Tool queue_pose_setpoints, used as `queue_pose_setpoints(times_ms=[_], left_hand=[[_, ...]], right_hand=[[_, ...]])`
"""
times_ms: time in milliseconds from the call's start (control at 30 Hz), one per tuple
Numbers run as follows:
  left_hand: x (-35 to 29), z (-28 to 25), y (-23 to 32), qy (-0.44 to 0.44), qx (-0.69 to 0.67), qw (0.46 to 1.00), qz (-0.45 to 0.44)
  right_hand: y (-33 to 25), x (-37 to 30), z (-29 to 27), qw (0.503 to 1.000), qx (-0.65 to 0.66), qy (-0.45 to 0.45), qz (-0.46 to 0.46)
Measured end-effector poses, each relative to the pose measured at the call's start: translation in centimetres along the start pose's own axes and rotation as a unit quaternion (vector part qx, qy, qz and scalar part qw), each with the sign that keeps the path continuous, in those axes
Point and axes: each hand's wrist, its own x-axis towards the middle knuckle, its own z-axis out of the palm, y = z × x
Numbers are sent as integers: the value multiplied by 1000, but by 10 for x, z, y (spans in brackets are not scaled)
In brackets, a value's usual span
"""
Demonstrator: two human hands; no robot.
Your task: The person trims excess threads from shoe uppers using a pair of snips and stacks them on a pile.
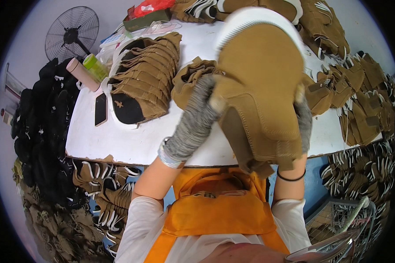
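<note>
A brown suede-like shoe upper (263,74) with a white lower edge is held up above the white table (197,151). My left hand (197,116), in a grey knit glove, grips its left side with the thumb on the near face. On its right edge my right hand (303,116), gloved alike, is closed; most of its fingers are hidden behind the piece. The white edge points away from me, and the stitched collar end hangs toward my orange apron (219,210). Behind my left hand lies another brown upper (188,83).
A nested row of brown uppers (145,79) lies on the table's left, near a phone (101,109), a pink bottle (82,74) and a green bottle (95,66). More uppers (360,116) crowd the right side. A wire basket (333,219) stands below right.
</note>
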Motion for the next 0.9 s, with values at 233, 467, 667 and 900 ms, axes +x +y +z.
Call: queue_pose_setpoints(times_ms=[233,467,667,900], left_hand=[[8,-57,59,141,-276,950,-43],[36,-86,-63,253,-315,896,-183],[18,-93,-52,159,145,969,-126],[10,-56,9,223,257,932,125]], right_hand=[[68,122,8,566,-748,-226,-262],[132,166,-34,448,-867,-220,-7],[135,156,-75,499,-843,-202,-10],[80,119,5,771,-615,46,-157]])
